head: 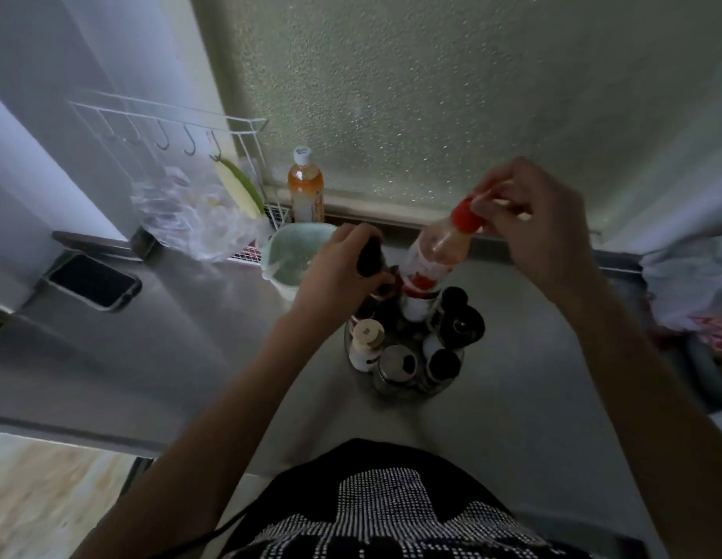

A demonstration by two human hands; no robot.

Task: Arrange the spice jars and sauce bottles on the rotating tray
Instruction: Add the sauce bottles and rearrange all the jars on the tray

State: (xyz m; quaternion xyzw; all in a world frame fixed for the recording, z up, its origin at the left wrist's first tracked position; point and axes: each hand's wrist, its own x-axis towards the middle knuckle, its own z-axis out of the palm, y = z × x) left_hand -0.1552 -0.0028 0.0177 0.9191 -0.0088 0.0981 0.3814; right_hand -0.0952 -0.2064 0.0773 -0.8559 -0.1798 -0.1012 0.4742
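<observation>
The rotating tray (409,393) sits on the steel counter in front of me, crowded with several jars and bottles. A beige-capped jar (365,344), a silver-lidded jar (395,367) and a black-capped jar (442,367) stand along its near rim. My left hand (335,276) grips a dark bottle (371,258) over the tray's far left side. Fingertips of my right hand (540,219) pinch the red cap of a clear sauce bottle (435,252), which tilts with its base down among the tray's bottles.
An orange-filled bottle with a white cap (305,187) stands by the frosted window. A pale green tub (294,256) sits left of the tray. A phone (94,280) lies far left, below a wire rack (169,127) and a plastic bag (194,219). Cloth (689,284) lies at right.
</observation>
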